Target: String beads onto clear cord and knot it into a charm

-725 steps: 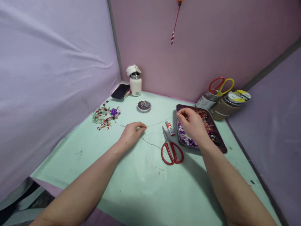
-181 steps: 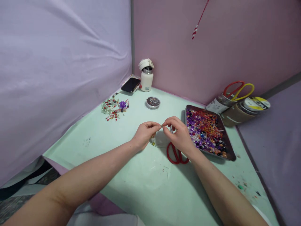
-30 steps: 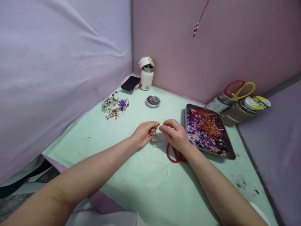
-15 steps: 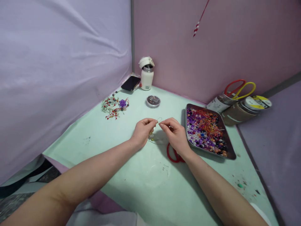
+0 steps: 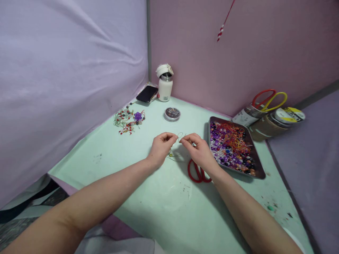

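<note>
A thin, dull-green cord (image 5: 180, 133), curved into a loop, runs between the left hand (image 5: 160, 149) and right hand (image 5: 196, 149) above a pale-green tabletop (image 5: 159, 201), each pinching it in closed fingertips. Partly hidden below lie red-handled scissors (image 5: 189, 171); rightward, a dark rectangular tray (image 5: 259, 168) of glossy round beads (image 5: 217, 141).

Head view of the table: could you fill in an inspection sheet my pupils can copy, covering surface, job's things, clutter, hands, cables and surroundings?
Surface: pale green table, small scraps towards the right edge.
Job's things: thin cord in a loop; bead tray; red-handled scissors.
Clutter: phone, white bottle with lid open, round case, beadwork heap, jars.
Hands: left hand and right hand pinch the cord; the right partly hides the scissors.
Cables: nothing seen.
Surroundings: pink wall, pale purple cloth.
</note>
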`<state>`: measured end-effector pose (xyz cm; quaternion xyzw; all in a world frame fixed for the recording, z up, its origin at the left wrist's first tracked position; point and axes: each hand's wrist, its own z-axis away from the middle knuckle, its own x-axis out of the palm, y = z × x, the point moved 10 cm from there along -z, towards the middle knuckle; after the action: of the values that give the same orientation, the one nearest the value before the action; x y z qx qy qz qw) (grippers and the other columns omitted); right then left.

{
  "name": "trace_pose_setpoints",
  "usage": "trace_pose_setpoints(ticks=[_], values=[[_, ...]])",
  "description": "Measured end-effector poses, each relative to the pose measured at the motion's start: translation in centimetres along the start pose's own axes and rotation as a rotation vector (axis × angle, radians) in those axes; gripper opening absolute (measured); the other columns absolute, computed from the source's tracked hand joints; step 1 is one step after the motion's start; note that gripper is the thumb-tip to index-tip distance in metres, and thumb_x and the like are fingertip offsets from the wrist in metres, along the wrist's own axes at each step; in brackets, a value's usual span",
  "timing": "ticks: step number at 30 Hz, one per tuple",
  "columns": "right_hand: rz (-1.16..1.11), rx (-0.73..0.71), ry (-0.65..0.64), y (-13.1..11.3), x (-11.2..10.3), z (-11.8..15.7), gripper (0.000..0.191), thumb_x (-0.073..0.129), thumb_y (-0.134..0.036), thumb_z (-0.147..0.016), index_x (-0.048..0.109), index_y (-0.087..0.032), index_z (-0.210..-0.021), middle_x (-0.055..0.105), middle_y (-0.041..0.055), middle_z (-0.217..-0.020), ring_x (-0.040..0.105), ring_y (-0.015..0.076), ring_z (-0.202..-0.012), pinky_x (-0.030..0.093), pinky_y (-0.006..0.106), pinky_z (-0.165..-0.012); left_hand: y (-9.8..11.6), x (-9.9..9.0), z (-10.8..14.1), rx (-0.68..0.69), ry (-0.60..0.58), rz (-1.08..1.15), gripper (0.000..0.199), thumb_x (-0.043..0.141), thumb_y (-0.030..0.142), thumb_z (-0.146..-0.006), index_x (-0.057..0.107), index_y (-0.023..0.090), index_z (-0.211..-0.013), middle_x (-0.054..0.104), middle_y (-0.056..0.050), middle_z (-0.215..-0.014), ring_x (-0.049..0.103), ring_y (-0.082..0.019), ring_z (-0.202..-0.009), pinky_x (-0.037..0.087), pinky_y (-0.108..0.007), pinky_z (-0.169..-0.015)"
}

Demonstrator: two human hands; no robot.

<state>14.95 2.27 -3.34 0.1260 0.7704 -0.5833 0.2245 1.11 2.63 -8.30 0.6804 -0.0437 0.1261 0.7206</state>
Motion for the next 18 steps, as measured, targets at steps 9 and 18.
trace_pose_setpoints(ticks=[9,18], values=[[0.102,-0.003,-0.106,-0.3,0.6,0.2,0.018,0.051,-0.029,-0.088,0.060,-0.022,-0.074,0.057,0.0032,-0.086,0.052,0.0182,-0.085,0.040,0.033,-0.080,0.1,0.0,0.0,0.043,-0.020,-0.075,0.015,0.070,0.031,-0.070,0.067,0.016,-0.072,0.063,-0.001,-0.072,0.050,-0.010,-0.064,0.039,-0.023,-0.061],[0.057,0.052,-0.191,0.4,1.4,0.2,0.021,0.047,-0.027,-0.087,0.058,-0.021,-0.070,0.058,0.0022,-0.082,0.054,0.0180,-0.084,0.040,0.033,-0.081,1.7,0.7,0.5,0.139,-0.072,-0.169,0.010,0.066,0.026,-0.074,0.067,0.016,-0.073,0.066,-0.002,-0.076,0.056,-0.013,-0.073,0.044,-0.026,-0.074]])
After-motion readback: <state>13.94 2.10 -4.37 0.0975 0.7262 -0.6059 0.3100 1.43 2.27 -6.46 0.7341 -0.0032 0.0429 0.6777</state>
